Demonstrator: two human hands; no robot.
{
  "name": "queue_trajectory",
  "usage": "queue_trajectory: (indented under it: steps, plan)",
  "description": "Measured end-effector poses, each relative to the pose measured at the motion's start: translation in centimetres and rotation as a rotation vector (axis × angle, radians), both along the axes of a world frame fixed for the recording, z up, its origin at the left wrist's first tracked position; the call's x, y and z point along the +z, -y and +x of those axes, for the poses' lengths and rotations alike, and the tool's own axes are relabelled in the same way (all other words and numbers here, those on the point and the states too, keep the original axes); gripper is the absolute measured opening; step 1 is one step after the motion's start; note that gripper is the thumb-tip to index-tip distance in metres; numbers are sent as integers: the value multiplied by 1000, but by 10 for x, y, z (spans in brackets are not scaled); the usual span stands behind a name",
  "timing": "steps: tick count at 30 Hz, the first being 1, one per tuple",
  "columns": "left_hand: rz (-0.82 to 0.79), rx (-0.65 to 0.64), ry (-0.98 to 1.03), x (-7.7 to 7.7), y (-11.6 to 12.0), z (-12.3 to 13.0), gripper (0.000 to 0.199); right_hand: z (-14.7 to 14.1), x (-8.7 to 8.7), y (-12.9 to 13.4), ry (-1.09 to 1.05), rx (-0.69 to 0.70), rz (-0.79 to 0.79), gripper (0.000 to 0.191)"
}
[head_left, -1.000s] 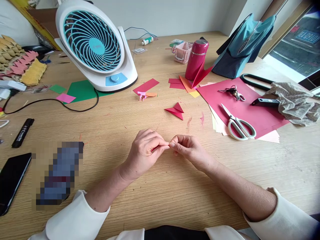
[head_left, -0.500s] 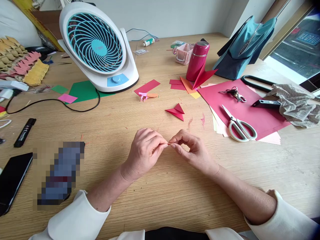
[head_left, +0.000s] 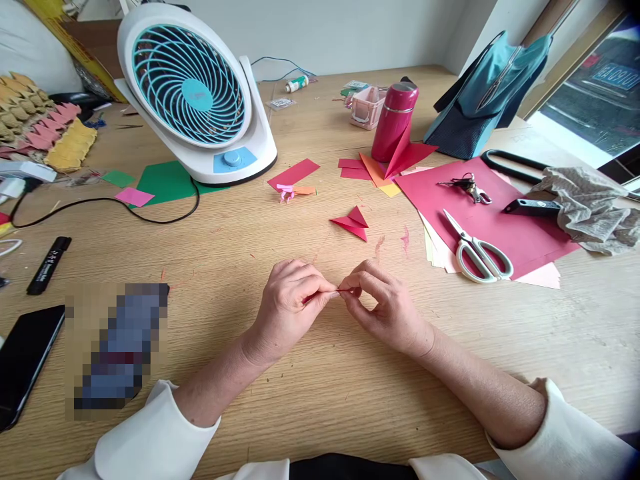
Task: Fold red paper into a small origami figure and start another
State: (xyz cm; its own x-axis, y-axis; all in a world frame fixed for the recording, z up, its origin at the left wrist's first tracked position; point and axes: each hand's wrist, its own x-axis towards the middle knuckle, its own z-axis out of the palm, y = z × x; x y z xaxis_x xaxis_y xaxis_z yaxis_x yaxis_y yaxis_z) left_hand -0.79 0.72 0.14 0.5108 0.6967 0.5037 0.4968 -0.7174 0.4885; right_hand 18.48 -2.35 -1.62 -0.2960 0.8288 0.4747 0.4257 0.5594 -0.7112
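Grip narrow: left hand [head_left: 289, 301] pinches thin red paper [head_left: 345, 291] between thumb and fingers, most of it hidden. Right hand [head_left: 389, 308] has fingertips at paper's end; cannot tell if they clamp it. Paper sits on near side of small folded red piece [head_left: 357, 222], hands just short of it. Since half second ago, more red edge shows between hands, right thumb lower. Beyond folded piece, red flap [head_left: 411, 159] beside bottle [head_left: 395, 120] spreads slightly wider. Right of folded piece, scissors [head_left: 483, 253] unmoved.
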Motion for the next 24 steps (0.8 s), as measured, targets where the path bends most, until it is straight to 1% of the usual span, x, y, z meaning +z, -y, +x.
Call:
queue_trajectory:
  steps: [4,9,14,17,21,24]
  plan:
    - [-1,12,-14,-1,1,-1,13,0,0,1,52,-19,35,12]
    - [55,6,-65,-1,2,0,16,0,-1,2,117,-40,57,13]
    - [140,-2,-129,0,2,0,18,1,0,2,213,-23,111,12]
    - [160,-8,-156,1,2,1,16,2,2,2,250,-5,105,13]
    - [86,-12,-117,3,2,2,18,3,5,2,194,27,55,14]
    - [-64,-15,19,6,1,2,18,4,7,1,56,8,14,13]
